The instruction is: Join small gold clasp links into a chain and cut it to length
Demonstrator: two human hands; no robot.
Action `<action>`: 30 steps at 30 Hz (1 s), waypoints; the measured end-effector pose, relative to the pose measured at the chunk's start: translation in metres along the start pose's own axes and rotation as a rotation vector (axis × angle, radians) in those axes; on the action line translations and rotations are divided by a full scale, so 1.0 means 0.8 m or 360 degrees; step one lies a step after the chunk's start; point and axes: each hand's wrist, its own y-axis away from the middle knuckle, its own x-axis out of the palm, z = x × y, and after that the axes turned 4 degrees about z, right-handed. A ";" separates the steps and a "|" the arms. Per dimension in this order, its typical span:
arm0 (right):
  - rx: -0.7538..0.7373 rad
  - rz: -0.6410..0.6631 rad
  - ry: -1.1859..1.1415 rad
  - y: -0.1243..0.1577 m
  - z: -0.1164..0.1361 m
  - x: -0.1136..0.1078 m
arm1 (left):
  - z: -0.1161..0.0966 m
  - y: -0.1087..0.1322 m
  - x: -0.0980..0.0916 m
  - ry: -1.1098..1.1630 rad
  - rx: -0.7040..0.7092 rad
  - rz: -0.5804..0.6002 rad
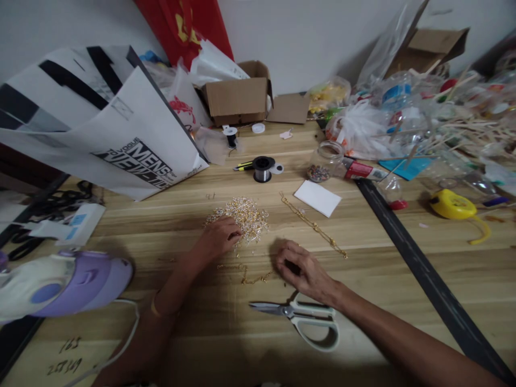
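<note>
My left hand (220, 235) rests at the near left edge of a loose pile of small gold and clear jewellery pieces (246, 212). Its fingers are curled together, and what is between them is too small to make out. To the right, my right hand (304, 269) lies on the table with thumb and fingers drawn in; anything in its fingertips is hidden. A thin gold chain (253, 279) runs across the wood between the hands, one end close to the right fingertips. Just below the right hand are scissors (296, 312) with pale handles. A second gold chain (314, 226) stretches out beyond it.
Behind the pile stand a wire spool (263, 171), a black thread spool (230, 137) and a jar of beads (322, 164). A white card (317, 198) lies near the jar. Left are a large paper bag (141, 145) and a purple-white appliance (80, 282); right, a yellow tape measure (451, 204).
</note>
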 end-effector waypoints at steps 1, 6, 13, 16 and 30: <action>-0.0005 -0.0007 -0.0002 0.000 0.000 0.000 | 0.001 0.000 0.002 -0.0022 0.0008 -0.0006; 0.0002 -0.0021 0.0007 0.001 -0.001 0.001 | 0.004 0.000 0.006 -0.0070 0.0009 -0.0106; -0.0007 -0.0014 0.0007 0.001 0.001 0.000 | 0.009 -0.001 0.000 0.0291 -0.0168 -0.0251; -0.0009 -0.0018 0.0003 0.000 0.002 0.000 | 0.012 0.000 -0.001 0.0482 -0.0263 -0.0299; 0.0007 -0.0008 0.0007 0.000 0.003 0.001 | 0.013 0.001 0.000 0.0784 -0.0497 -0.0357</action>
